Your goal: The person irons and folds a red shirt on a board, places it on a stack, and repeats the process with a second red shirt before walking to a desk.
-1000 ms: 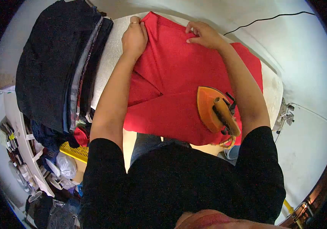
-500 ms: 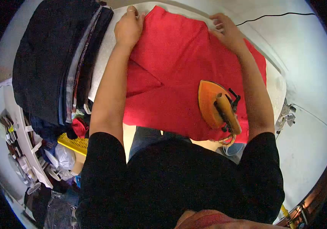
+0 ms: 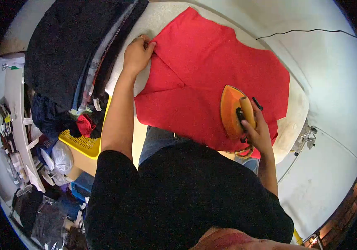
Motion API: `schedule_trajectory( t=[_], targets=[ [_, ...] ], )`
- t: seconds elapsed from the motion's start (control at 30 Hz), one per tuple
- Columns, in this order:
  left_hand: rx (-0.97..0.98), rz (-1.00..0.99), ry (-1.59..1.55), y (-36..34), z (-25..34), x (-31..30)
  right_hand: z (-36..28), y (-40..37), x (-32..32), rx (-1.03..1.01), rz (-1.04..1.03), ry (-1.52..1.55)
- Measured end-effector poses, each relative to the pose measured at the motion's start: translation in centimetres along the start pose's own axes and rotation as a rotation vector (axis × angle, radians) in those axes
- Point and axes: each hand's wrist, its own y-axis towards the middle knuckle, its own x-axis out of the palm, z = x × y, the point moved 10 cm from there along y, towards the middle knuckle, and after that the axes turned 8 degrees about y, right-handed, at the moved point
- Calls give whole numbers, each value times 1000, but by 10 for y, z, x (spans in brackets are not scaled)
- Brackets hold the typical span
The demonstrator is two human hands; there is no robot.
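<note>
1. Red cloth point(image 3: 212, 66): one piece, spread over the pale worktop point(image 3: 297, 104); creases are shown at its left side, meeting in a point near the middle.
2. Iron point(image 3: 229, 110): one, orange-bodied, with a tan handle point(image 3: 247, 109); placed on the right-hand part of the cloth, its tip directed toward the far edge.
3. Left hand point(image 3: 136, 58): bare, ringed; the cloth's left edge is pinched between thumb and fingers.
4. Right hand point(image 3: 258, 135): bare; the iron's handle is grasped from the near right side, the thumb laid along its left.
5. Dark garments point(image 3: 70, 50): a layered pile, kept at the worktop's left end, apart from the red cloth.
6. Yellow basket point(image 3: 79, 144): perforated, set below the pile; a small red item point(image 3: 85, 125) is seen beside its rim.
7. Black cable point(image 3: 303, 30): thin, run across the pale wall point(image 3: 332, 62).
</note>
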Motion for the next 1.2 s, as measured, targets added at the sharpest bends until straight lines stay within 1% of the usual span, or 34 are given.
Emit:
schedule_trajectory(
  t=[0.07,0.13,0.2,0.27,0.33,0.4,0.47,0.5,0.53,0.57,0.63,0.67,0.7,0.73,0.77,0.8,0.87,0.9,0.93,0.97,1.0,1.03,1.07,1.1,1.13,1.17,1.2],
  targets=[
    [-34,24,1,-1,-7,-3,-35,12,4,-60,-36,-67],
    [-40,1,-60,-8,-13,1,-63,19,15,-87,-73,-112],
    [-42,6,-25,-8,-14,2,-100,49,37,-203,-157,-78],
    [-47,21,1,-4,-13,0,-134,85,67,-232,-210,-235],
    [-83,-30,64,1,-20,6,-154,125,103,-407,-225,-390],
    [-106,-38,54,4,-27,8,-160,171,122,-378,-170,-610],
    [-109,-26,45,0,-27,7,-189,200,122,-535,-22,-555],
    [-111,-41,106,-1,-23,4,-193,221,119,-432,-33,-543],
    [-113,-51,104,-5,-25,7,-194,241,114,-330,-41,-530],
    [-91,-19,45,-6,-24,4,-195,258,114,-329,-40,-532],
    [-69,19,-14,-14,-26,-2,-216,275,100,-474,165,-593],
    [-35,55,-57,-26,-27,-8,-216,280,97,-474,163,-595],
    [-1,88,-99,-41,-29,-15,-214,283,100,-454,99,-568],
    [-5,77,-97,-59,-37,-16,-212,277,104,-427,33,-538],
    [-33,40,-164,-80,-49,-15,-207,266,102,-411,24,-533],
    [-63,2,-230,-104,-60,-17,-206,239,109,-413,-67,-536],
    [-175,-48,-230,-153,-76,-36,-191,185,127,-419,-221,-512],
    [-189,4,-272,-175,-87,-45,-178,154,135,-418,-278,-487],
    [-198,60,-319,-196,-98,-51,-166,124,148,-473,-323,-605],
    [-268,60,-352,-214,-109,-54,-150,89,163,-317,-411,-662],
    [-334,60,-386,-229,-119,-55,-153,48,177,-635,-336,-686],
    [-395,38,-467,-245,-138,-45,-124,27,197,-326,-551,-590],
    [-451,7,-549,-256,-152,-32,-76,5,230,-277,-700,-634],
    [-513,-47,-638,-261,-150,-21,-90,-20,237,-407,-689,-786],
    [-576,-107,-721,-266,-147,-10,-85,-33,249,-473,-751,-721],
    [-525,-202,-636,-264,-140,-1,-91,-41,247,-457,-773,-700],
    [-528,-328,-664,-263,-135,14,-100,-47,239,-447,-795,-681]
  ],
)
